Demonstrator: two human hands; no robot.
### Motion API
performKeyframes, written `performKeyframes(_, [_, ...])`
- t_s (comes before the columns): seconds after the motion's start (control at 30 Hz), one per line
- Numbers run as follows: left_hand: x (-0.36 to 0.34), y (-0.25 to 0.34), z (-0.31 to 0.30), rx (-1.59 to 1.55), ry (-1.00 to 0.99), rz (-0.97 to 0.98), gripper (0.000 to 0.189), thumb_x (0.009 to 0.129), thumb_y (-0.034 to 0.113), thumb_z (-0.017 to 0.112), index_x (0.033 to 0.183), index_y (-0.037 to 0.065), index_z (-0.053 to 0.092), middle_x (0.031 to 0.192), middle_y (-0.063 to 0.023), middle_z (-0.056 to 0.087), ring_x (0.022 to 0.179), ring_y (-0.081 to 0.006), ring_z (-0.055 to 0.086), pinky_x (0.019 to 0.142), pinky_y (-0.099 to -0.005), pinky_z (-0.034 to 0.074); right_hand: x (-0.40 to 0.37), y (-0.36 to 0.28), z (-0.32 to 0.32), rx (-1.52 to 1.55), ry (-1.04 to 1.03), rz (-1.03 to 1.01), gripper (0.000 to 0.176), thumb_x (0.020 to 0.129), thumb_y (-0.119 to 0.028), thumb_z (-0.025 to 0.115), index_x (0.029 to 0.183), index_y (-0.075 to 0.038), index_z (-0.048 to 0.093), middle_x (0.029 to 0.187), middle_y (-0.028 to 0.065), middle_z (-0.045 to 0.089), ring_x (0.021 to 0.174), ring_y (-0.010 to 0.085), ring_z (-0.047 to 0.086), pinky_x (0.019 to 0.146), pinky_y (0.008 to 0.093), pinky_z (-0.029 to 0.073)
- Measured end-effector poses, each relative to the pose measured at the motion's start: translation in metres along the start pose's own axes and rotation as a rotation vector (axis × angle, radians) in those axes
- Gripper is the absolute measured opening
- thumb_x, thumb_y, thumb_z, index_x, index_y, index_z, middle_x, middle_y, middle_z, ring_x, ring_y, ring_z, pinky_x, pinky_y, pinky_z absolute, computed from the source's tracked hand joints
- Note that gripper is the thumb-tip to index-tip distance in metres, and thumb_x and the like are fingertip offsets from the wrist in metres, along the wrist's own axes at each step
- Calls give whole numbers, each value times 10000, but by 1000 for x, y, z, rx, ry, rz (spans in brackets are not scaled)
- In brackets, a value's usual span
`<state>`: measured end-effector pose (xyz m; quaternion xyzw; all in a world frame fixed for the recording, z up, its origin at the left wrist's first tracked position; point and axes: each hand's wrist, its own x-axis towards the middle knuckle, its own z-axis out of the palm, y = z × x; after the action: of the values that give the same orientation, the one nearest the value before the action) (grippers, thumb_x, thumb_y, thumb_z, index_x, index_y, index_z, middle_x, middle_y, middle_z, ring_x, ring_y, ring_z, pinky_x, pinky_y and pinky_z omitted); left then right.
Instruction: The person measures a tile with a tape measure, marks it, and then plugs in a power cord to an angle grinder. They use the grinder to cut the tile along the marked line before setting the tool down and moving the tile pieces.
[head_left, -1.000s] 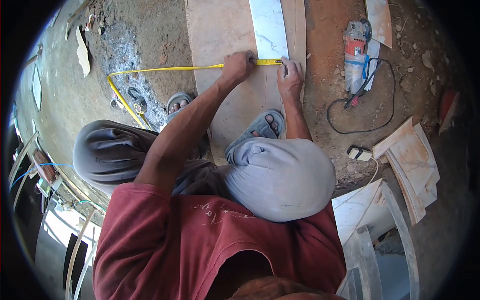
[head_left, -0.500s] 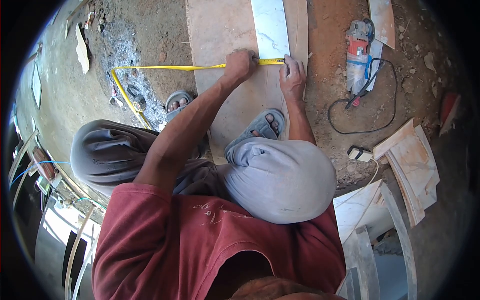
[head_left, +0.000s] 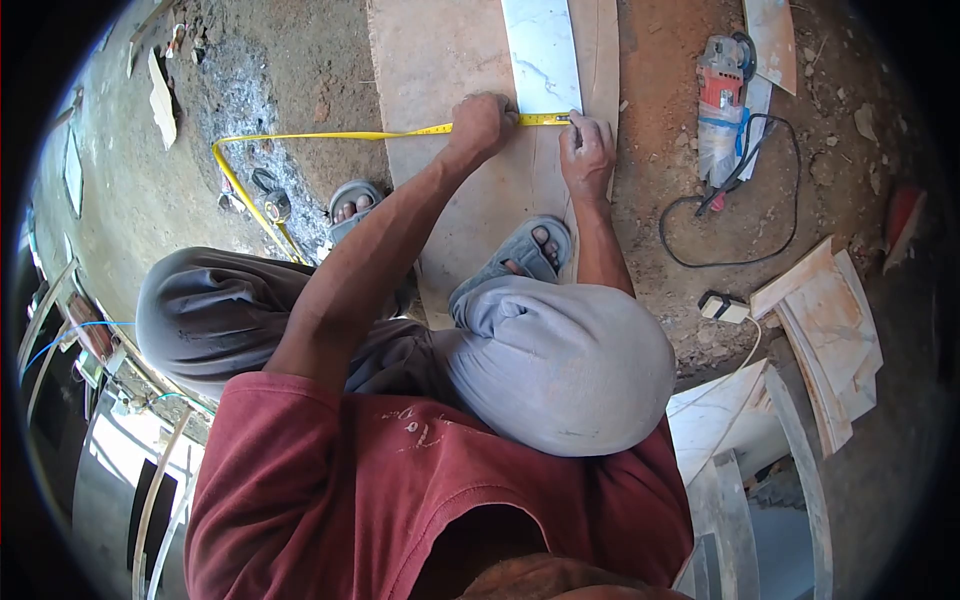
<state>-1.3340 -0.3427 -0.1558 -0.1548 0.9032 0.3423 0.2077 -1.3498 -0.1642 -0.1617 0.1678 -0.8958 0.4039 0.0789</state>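
Observation:
A white marble-look tile strip lies lengthwise on a larger brownish board. Across its near end runs the yellow blade of a tape measure. My left hand is closed around the blade at the strip's left edge. At the right edge, my right hand holds the blade's end between thumb and fingers. Left of my left hand the blade stretches out over the ground, then bends sharply back toward my knee, where its far part is hidden.
An angle grinder with a looped black cord lies on the dirt at right. Below it are a socket block and stacked tile offcuts. A round dark-and-yellow object rests by my left sandal.
The bend in the tape blade has shifted slightly left. Both hands keep their places at the strip's end, and the view has moved a little.

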Motion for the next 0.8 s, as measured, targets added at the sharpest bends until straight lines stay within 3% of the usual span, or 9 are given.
performKeyframes(0.3, [-1,-3,-1,-47,4,54,224,775,207,580,885,37,679,803,-180,645,769,-326,621,733,-394,475,-2,2,1,6,26,-34,199,759,21,599,954,-18,614,827,145,576,738,313,590,641,382,491])
performKeyframes(0.8, [-2,-5,3,4,40,57,237,785,224,562,899,55,682,883,-162,652,840,-333,614,785,-402,474,-3,4,2,22,34,-98,174,771,32,621,940,-4,635,830,125,579,719,285,592,622,357,486])
